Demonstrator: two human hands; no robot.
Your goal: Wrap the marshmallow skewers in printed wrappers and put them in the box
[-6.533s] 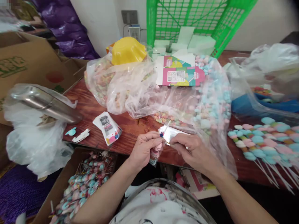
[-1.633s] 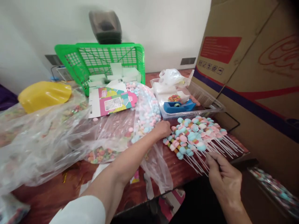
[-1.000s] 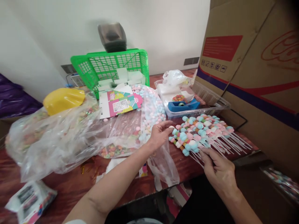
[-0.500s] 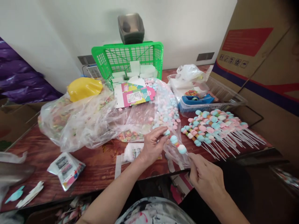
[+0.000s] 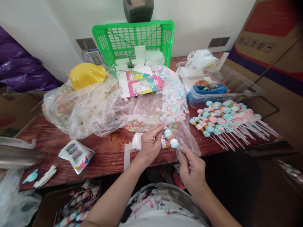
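A stick threaded with blue and white candy balls and small coloured rings (image 5: 174, 143) hangs between my hands over the table's front edge. The fingers of my right hand (image 5: 193, 167) are wrapped round its bare lower end. My left hand (image 5: 151, 142) is closed in a pinch at the upper end; what its fingertips grip is hidden. Behind my hands lies a clear bag of pink and blue candy balls (image 5: 174, 101). A pile of filled candy sticks (image 5: 224, 119) lies to the right, white stick ends towards me.
A green basket (image 5: 136, 30) stands behind a printed card (image 5: 140, 85). A bag of coloured rings (image 5: 61, 110) and yellow scoop (image 5: 87, 75) are left. Small packets (image 5: 77, 154) lie front left. A clear tray (image 5: 246, 83) with a blue tape dispenser (image 5: 209, 90) sits back right.
The view has tipped down and shifted. My hands are closer together, and the right hand has moved left with the stick. More of the box of candy sticks below the table shows.
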